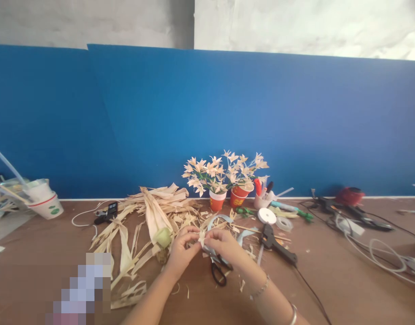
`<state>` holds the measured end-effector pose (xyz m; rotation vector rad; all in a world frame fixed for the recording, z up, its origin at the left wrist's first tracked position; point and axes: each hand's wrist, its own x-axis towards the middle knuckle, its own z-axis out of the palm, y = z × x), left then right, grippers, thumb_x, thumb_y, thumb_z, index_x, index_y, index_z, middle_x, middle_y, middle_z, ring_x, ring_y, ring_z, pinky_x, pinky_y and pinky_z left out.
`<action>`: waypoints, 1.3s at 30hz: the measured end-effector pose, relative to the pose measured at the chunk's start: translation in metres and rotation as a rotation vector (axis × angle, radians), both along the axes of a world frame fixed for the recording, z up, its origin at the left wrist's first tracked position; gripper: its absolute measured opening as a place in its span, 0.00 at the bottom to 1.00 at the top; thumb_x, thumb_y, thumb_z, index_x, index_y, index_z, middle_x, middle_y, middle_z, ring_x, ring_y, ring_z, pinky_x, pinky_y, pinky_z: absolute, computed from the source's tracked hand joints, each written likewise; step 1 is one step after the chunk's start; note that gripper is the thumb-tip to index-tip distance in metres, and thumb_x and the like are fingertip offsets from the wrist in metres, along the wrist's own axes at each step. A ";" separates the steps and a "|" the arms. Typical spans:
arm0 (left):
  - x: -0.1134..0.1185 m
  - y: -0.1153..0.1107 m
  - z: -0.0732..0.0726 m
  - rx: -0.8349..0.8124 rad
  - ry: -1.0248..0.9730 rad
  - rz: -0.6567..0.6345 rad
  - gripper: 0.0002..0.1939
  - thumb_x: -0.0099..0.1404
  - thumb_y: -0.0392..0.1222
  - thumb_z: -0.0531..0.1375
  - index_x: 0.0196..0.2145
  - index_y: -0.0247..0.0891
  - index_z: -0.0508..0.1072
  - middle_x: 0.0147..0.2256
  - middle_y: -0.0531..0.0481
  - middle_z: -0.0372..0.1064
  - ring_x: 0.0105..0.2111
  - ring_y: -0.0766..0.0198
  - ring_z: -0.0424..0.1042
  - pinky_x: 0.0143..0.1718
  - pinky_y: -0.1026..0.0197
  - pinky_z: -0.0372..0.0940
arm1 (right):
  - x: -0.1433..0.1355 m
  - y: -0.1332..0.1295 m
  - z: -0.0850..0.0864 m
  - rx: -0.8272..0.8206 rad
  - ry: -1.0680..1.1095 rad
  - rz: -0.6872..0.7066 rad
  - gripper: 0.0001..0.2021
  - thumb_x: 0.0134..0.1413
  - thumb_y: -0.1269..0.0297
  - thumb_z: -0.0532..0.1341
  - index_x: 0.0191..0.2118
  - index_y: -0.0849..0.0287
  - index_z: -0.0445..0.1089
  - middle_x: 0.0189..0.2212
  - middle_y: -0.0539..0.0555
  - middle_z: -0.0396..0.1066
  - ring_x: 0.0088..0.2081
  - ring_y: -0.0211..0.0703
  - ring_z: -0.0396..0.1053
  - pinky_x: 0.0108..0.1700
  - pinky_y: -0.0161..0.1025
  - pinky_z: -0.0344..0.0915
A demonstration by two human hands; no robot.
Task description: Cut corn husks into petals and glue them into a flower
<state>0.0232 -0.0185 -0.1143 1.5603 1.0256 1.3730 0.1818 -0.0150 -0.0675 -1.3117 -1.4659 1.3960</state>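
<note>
My left hand (185, 246) and my right hand (223, 243) meet over the middle of the table. Between their closed fingertips they pinch a small cream corn husk flower (202, 238), partly covered by the fingers. Just below my right hand lie black-handled scissors (218, 274), their blades partly hidden. Light blue ribbon (245, 234) curls behind and beside that hand. A black glue gun (278, 246) rests to its right. Dried corn husks (153, 210) are heaped to the left of my left hand, with a pale green roll (163, 237) close by it.
Paper cups (216, 201) of husk flowers (210, 169) stand at the back. A white tape spool (267, 215), clear tape roll (283, 224) and pen cup (263, 199) sit right of them. Cables (373, 250) sprawl far right; a white cup (46, 206) stands far left. A blue panel (207, 113) rises behind.
</note>
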 end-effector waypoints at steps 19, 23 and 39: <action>0.000 0.004 0.005 -0.200 -0.279 0.277 0.15 0.46 0.50 0.66 0.19 0.36 0.72 0.30 0.48 0.69 0.35 0.59 0.67 0.40 0.60 0.62 | 0.077 0.062 -0.005 0.310 -0.590 -0.312 0.12 0.49 0.63 0.53 0.28 0.61 0.73 0.26 0.55 0.74 0.29 0.44 0.68 0.31 0.35 0.59; -0.003 0.006 0.004 -0.166 -0.289 0.348 0.15 0.48 0.52 0.65 0.23 0.35 0.74 0.30 0.47 0.70 0.35 0.58 0.68 0.40 0.59 0.62 | 0.049 0.065 -0.003 0.343 -0.615 -0.183 0.10 0.49 0.66 0.55 0.28 0.61 0.74 0.26 0.53 0.74 0.30 0.42 0.69 0.32 0.33 0.59; -0.008 -0.001 0.005 -0.110 -0.154 0.523 0.23 0.64 0.58 0.47 0.20 0.39 0.62 0.22 0.54 0.58 0.26 0.64 0.60 0.31 0.63 0.58 | 0.018 0.094 -0.017 0.339 -0.903 -0.214 0.11 0.54 0.69 0.55 0.33 0.58 0.76 0.34 0.56 0.76 0.37 0.44 0.71 0.37 0.34 0.60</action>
